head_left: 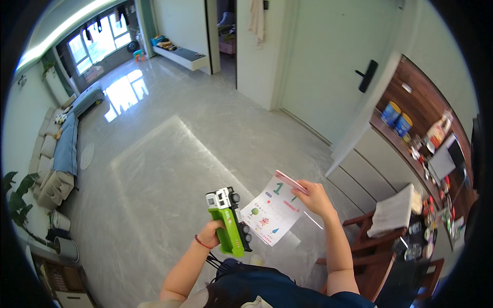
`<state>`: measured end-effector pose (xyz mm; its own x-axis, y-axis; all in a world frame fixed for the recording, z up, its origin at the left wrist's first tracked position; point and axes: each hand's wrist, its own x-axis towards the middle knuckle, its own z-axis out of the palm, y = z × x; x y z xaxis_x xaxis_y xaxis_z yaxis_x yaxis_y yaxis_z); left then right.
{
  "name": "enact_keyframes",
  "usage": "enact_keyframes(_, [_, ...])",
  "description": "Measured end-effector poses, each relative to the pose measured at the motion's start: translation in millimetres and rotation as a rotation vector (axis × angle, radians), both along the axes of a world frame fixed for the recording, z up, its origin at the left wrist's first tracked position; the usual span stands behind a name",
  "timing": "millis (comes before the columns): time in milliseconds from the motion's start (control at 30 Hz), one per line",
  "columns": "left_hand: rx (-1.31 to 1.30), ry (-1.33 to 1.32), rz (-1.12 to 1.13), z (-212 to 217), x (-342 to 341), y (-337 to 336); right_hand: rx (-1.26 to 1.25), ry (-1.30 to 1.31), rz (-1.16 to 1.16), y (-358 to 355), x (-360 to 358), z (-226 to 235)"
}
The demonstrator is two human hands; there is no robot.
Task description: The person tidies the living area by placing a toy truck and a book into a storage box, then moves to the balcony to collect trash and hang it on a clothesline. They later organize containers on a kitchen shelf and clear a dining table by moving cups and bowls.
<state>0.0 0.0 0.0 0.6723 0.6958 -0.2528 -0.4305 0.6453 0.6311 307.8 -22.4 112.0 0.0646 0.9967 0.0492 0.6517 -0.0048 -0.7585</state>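
Your left grip (209, 234) is closed on a toy truck (229, 226), with your fingers over the side of its green back part. The truck is up in the air over the floor (154, 159). Its white cab points away from you, and its black wheels face right. You wear a red band (203, 243) on your left wrist.

Your right grip (314, 197) is closed too. It pinches the top right corner of a paper (269, 213), by its pink edge. The paper hangs just to the right of the truck, tilted, with its printed side showing. You can see a green tree, a small red shape and a blue shape on it. The truck's wheels cover a bit of its left edge, but you cannot tell if the two touch.

To your right is a chair (379, 239) with a pale cloth (391, 210) over it. Past that, two blue cans (403, 126) stand on a brown worktop (382, 128) by the wall. Ahead is a pale green door (334, 61) with a black handle (366, 76). Far to your left are a sofa (47, 146) and a leafy plant (20, 200).
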Motion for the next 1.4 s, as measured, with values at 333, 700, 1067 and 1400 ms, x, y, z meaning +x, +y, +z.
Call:
enact_keyframes(333, [0.072, 0.030, 0.123, 15.7, 14.3, 140.6, -0.003, -0.270, 0.439, 234.4, -22.0, -3.7])
enact_keyframes(700, [0.076, 0.252, 0.019, 39.7, 22.9, 368.0, 0.096, 0.050, 0.416, 449.3, -27.6, 5.7])
enact_keyframes(1067, [0.091, 0.043, 0.259, 32.3, -13.1, 651.8, -0.510, 1.262, 0.370, 706.6, -1.7, -116.5])
enact_keyframes(1400, [0.041, 0.188, 0.351, 20.7, -85.1, 784.0, -0.501, 1.162, 0.470, 954.8, -141.5, -78.3])
